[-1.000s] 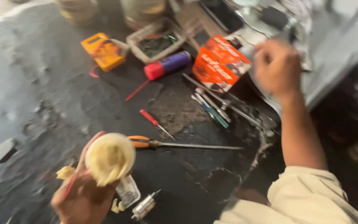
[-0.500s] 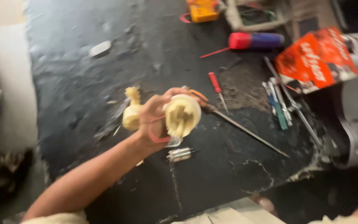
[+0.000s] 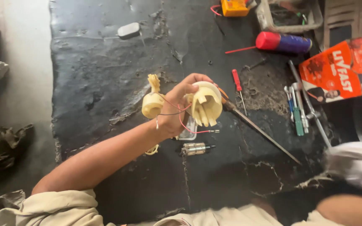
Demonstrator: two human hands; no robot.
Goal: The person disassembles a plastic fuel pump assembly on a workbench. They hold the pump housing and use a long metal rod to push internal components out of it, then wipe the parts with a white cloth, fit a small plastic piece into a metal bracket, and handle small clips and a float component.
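My left hand (image 3: 177, 111) grips a cream plastic housing (image 3: 206, 104) with red and black wires (image 3: 185, 125), held above the black mat (image 3: 97, 83). A small metal motor (image 3: 195, 148) lies just near of it; a long screwdriver (image 3: 256, 125) lies right. I cannot see my right hand.

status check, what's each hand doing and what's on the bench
Left hand gripping cream plastic housing, loose wires hanging. Right hand not in view. Small metal motor and long screwdriver on mat just below.
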